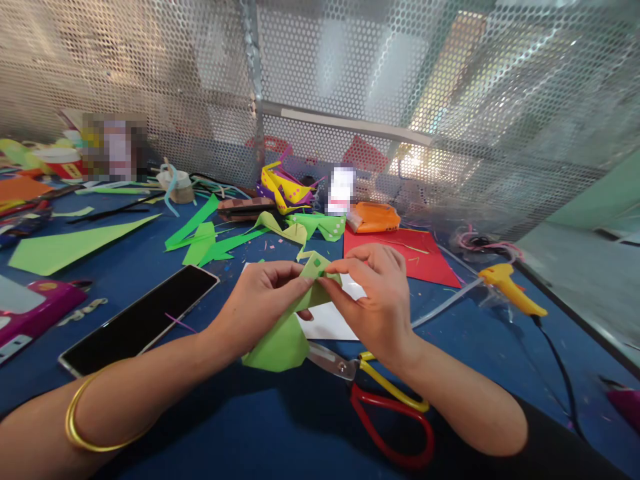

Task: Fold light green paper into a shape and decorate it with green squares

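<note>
My left hand is closed on a folded piece of light green paper, thumb on top and fingers beneath. A small dark green square lies on the paper's upper end. Beside that square, my right hand has its thumb and index fingertip pinched together against the paper; anything between them is too small to make out. Under the paper rest scissors with one yellow and one red handle, blades partly covered. A white sheet lies beneath both hands, partly hidden.
A phone lies left of my left arm. Green paper strips and a yellow-and-purple paper shape sit behind. Right are red paper and a yellow glue gun with a cord. A perforated metal screen bounds the back.
</note>
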`<move>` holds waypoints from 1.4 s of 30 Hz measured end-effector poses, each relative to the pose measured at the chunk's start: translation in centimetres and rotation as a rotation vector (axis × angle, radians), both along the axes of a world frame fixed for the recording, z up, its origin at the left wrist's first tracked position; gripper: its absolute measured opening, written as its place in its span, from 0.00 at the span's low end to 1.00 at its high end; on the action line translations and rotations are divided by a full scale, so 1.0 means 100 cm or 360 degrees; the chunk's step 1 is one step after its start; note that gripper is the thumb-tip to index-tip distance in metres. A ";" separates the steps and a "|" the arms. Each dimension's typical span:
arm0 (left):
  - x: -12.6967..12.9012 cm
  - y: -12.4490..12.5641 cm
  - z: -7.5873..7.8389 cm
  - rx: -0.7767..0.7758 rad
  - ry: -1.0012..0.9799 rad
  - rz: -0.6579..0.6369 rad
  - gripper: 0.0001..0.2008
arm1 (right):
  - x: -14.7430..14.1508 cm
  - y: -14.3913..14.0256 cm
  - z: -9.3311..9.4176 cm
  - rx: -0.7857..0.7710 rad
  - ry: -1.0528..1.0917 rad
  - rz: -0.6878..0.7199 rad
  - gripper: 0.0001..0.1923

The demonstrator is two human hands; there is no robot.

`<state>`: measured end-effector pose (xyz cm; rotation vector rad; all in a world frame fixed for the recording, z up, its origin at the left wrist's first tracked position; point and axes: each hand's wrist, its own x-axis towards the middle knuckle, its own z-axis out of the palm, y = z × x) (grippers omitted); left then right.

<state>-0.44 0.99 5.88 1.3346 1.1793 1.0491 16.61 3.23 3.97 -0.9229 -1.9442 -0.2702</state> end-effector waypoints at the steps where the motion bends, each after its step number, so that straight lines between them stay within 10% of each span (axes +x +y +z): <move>1: 0.000 0.000 0.000 -0.0001 0.0001 -0.0002 0.07 | 0.000 0.000 0.000 0.0006 -0.0011 -0.0013 0.03; 34: -0.001 0.002 -0.001 -0.0055 0.0024 0.0007 0.09 | 0.003 -0.003 0.004 -0.0081 -0.0044 0.0012 0.06; 42: -0.004 0.002 0.001 -0.0111 -0.0001 0.0081 0.09 | 0.014 0.007 0.020 -0.0796 0.0376 0.0022 0.16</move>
